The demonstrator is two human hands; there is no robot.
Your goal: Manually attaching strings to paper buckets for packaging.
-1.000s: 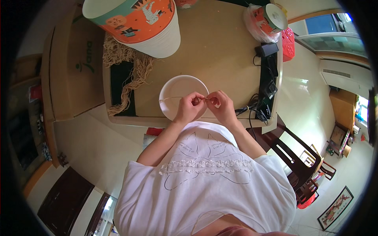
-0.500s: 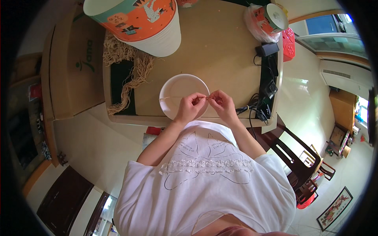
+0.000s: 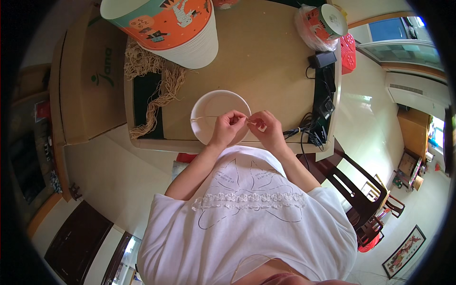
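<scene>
This looks like a room in a home, used for handcraft. A light brown wooden table [image 3: 266,61] stands on a pale, glossy tiled floor [image 3: 365,128]. Dark wooden chairs [image 3: 361,199] sit at its right side, and a framed picture [image 3: 403,251] leans low beside them. A white wall-type air conditioner [image 3: 418,90] and a window with blue light [image 3: 389,28] show at the upper right. On the table lie household and craft things: a large round drum-shaped container with orange cartoon prints [image 3: 166,23], a bundle of beige fringed cord [image 3: 156,85], a white shallow bowl [image 3: 219,111], and black chargers with tangled cables [image 3: 323,109]. A brown cardboard box [image 3: 90,76] stands just beside the table.
</scene>
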